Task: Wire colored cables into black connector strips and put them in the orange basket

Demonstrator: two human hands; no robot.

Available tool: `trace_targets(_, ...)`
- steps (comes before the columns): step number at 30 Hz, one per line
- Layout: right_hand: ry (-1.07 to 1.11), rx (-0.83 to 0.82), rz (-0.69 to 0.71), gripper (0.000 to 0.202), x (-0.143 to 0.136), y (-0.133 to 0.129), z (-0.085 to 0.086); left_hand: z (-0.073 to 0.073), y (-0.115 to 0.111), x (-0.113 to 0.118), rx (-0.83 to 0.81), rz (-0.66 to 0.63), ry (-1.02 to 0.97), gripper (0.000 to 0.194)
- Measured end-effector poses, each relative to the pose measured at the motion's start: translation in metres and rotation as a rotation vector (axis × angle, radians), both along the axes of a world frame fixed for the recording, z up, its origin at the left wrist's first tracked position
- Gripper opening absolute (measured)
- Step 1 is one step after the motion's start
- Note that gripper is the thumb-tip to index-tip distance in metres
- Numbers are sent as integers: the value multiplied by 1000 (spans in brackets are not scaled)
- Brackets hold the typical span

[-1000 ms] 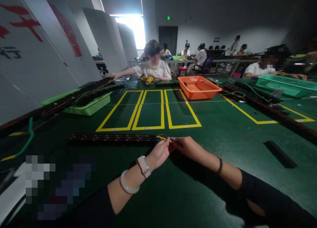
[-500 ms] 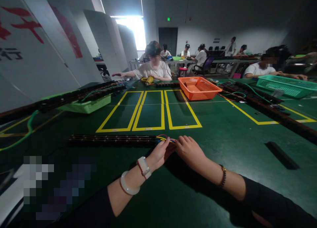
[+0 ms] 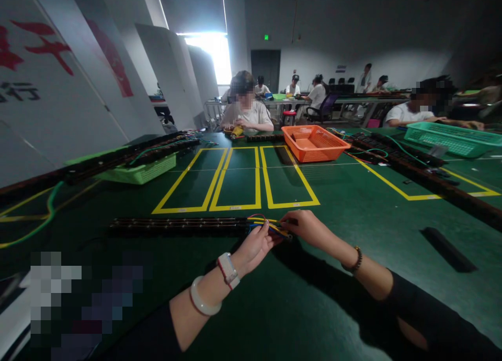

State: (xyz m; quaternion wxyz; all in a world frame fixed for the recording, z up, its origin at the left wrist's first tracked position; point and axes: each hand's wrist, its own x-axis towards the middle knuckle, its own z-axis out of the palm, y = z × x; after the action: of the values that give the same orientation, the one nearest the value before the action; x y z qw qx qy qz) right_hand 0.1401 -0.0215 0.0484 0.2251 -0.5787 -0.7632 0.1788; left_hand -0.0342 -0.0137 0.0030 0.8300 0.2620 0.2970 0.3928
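Fanned wires could slip, cross or strain where they leave the dark strip

The coloured wires (image 3: 257, 221) lie at the centre of the frame, coming off the right end of a long dark strip (image 3: 176, 226) that rests on the green surface (image 3: 243, 319). The left hand (image 3: 253, 247) has its thumb and fingers clamped on the wires, with their ends poking out to the right. The right hand (image 3: 309, 226) meets those ends, fingertips drawn close together; whether they pinch a single wire, I cannot tell

The likeliest trouble is slipping: the wires look thin and spread apart, so a loose left grip could let some spring out of the bundle. Crossing is another risk, since yellow, blue and red strands run close together and the hands partly cover them. A hard tug to the right could strain the joints at the strip's end, or drag the whole strip across the surface, as neither hand holds its body down
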Motion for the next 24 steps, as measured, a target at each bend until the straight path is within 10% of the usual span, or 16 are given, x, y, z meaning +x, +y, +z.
trace_targets(10, 53, 143, -104, 18, 12, 28, -37, 9, -2, -3, -51, -43, 68, 15)
trace_targets(24, -629, -29, 20, 41, -40, -41, 19, 6, -3, -2, -57, -46, 44, 18)
